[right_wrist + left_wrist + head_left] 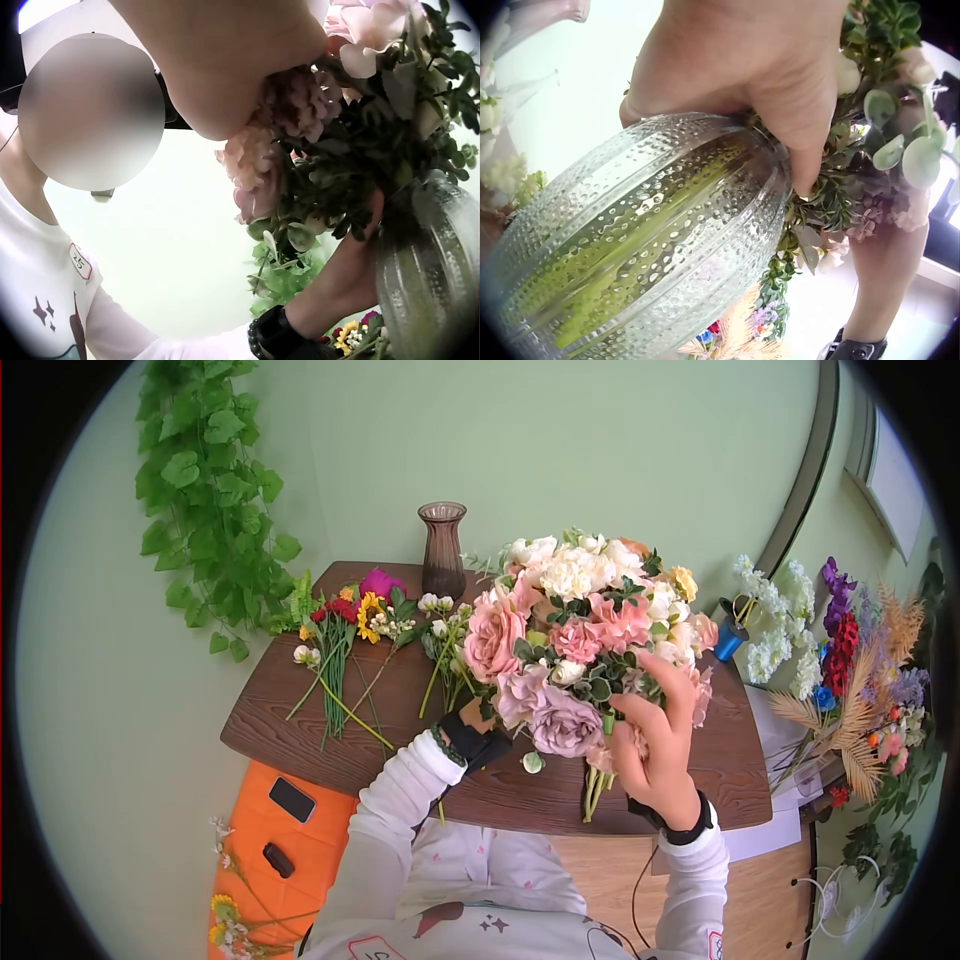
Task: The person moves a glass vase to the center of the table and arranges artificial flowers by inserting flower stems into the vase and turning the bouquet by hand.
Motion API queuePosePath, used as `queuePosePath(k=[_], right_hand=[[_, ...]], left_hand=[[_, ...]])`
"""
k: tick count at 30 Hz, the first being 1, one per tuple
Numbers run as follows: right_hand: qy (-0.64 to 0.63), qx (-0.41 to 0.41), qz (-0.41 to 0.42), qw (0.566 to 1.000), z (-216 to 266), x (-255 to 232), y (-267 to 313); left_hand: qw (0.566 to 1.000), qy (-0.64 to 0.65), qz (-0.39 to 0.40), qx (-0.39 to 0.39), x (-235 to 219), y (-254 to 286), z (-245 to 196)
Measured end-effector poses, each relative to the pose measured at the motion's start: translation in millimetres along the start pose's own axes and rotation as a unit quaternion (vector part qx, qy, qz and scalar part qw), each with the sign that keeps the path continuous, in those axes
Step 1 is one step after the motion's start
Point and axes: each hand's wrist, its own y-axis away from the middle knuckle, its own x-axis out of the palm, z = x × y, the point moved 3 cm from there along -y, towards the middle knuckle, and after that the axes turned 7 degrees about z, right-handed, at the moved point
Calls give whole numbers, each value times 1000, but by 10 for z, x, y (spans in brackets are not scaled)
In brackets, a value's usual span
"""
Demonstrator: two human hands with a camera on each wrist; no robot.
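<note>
A full bouquet of artificial flowers (575, 645), pink, white and mauve with green leaves, fills a clear ribbed glass vase (652, 247). Green stems show through the textured glass. My left hand (757, 67) grips the vase around its neck, thumb curled just below the leaves; in the head view the flowers mostly cover this hand. At the bouquet's front right, my right hand (655, 735) pinches a short green stem (608, 722) between thumb and index finger, beside a mauve rose (567, 722). Its other fingers reach in among the blooms.
A brown glass vase (443, 550) stands at the back of the dark wooden table (480, 780). Loose flowers (345, 630) lie to the left. A blue container (730, 640) and more flowers stand right. An orange cushion (330, 850) holds a phone (292, 799).
</note>
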Motion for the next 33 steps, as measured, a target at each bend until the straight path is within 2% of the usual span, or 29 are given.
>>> queuePosePath(k=[3, 6, 9, 16, 26, 31, 33], right_hand=[[-21, 3, -45, 999, 123, -62, -46], [49, 11, 0, 999, 239, -14, -111], [81, -3, 13, 997, 192, 108, -74], [33, -12, 19, 999, 184, 123, -83], [51, -3, 27, 998, 153, 167, -28], [21, -1, 0, 1000, 189, 52, 7], [27, 0, 16, 1000, 197, 15, 72]], left_hand=[[1000, -6, 5, 1, -29, -4, -21], [1000, -13, 14, 2, -70, -82, -60], [1000, -18, 21, 5, -77, -19, -68], [999, -32, 38, 9, -134, -68, -132], [997, -52, 58, 2, -200, -47, -215], [996, -62, 61, -7, -246, 50, -223], [996, -65, 61, -13, -275, 375, -134]])
